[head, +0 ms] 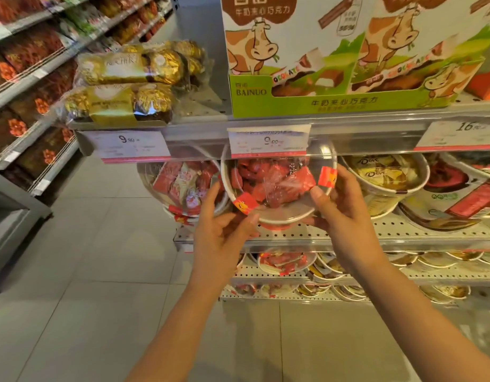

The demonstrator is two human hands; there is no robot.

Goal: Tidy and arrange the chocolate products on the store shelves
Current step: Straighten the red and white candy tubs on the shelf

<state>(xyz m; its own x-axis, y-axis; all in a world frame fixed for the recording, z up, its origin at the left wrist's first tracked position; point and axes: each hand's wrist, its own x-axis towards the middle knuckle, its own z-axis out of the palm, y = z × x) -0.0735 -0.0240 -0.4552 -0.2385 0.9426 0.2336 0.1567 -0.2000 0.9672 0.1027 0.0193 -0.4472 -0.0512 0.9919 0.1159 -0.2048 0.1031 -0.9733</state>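
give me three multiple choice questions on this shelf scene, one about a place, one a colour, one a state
1. Where do the gold-foil chocolate packs sit?
A. top shelf, left of the Bainuo cow boxes
B. on the floor
C. bottom shelf

2. What colour are the wrappers in the held bowl?
A. blue
B. red
C. green

3. How is that bowl held?
A. left hand alone
B. not held, resting on shelf
C. both hands, right hand too

Answers: 1 A, they are stacked beside the boxes; 2 B, red shows through the clear lid; 3 C, fingers grip both sides.

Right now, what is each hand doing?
Left hand: holds the bowl of red chocolates from below.
Right hand: grips the same bowl's rim.
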